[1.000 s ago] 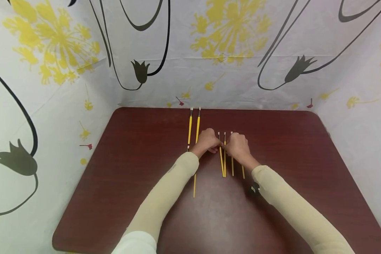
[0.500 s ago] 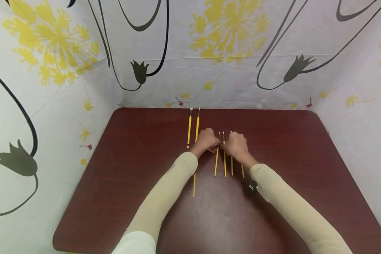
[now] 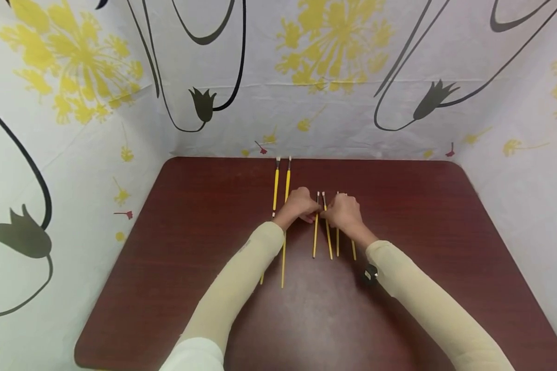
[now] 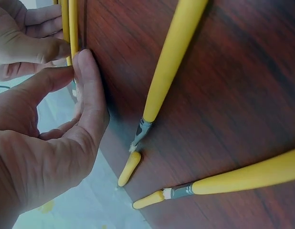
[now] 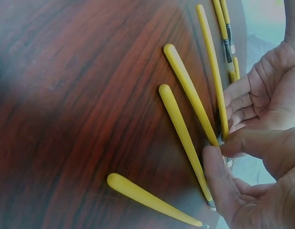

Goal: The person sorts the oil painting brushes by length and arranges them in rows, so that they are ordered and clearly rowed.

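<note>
Presently, the two hands are close together near the middle of the counter [image 3: 144, 257], more toward its back edge than its front one. The left hand [image 3: 298, 203] is narrow, with thumb and forefinger pinching the left slim brush [image 3: 315, 237], which lies with its bristles toward the back edge. Just beside it, the right hand [image 3: 345, 211] is narrow as well and pinches the right slim brush [image 3: 329, 241], which leans a little, so that the handle ends spread apart. Between the hands there is only a thin gap, and the room there is small. Partly under the right hand lie an inner brush [image 3: 338, 243] and an outer brush [image 3: 354, 251], handles pointing to the front. Two far brushes [image 3: 276, 188] reach the back edge with their tips, and two near brushes [image 4: 176, 62] follow in line before them, partly covered by the left arm [image 3: 241, 278] in the head view. From the handles toward both side edges and the front edge, dark red wood stretches broadly, with the arms above it.
</note>
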`<state>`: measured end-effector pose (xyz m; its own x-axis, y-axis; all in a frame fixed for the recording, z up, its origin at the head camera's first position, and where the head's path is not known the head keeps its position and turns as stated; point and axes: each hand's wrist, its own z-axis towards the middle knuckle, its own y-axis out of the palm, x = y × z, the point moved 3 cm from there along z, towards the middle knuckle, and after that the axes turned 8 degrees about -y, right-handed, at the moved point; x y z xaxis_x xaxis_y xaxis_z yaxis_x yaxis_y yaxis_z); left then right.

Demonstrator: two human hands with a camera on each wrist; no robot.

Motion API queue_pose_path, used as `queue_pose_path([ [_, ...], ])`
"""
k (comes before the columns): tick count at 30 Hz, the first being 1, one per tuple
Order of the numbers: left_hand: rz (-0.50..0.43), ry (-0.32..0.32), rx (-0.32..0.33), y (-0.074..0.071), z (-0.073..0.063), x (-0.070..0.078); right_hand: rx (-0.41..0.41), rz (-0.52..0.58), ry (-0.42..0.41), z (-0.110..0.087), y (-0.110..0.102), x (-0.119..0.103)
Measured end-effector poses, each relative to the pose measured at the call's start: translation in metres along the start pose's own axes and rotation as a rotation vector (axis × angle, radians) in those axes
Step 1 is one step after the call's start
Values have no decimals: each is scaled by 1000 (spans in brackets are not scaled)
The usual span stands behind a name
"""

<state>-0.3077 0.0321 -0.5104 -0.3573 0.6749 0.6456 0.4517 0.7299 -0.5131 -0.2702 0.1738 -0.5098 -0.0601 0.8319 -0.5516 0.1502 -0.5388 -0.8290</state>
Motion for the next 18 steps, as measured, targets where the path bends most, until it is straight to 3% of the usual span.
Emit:
queue_pose_path([
  [6,-24,11,-32,2,-3,-5,25,63,-12,-7,-2,1],
  [13,-173,121,-73,-10,-23,-19,45,269,-4,-22,-8,-4],
  [18,-228,185,-111,-17,-34,-31,7,449,39,-33,-7,-3],
])
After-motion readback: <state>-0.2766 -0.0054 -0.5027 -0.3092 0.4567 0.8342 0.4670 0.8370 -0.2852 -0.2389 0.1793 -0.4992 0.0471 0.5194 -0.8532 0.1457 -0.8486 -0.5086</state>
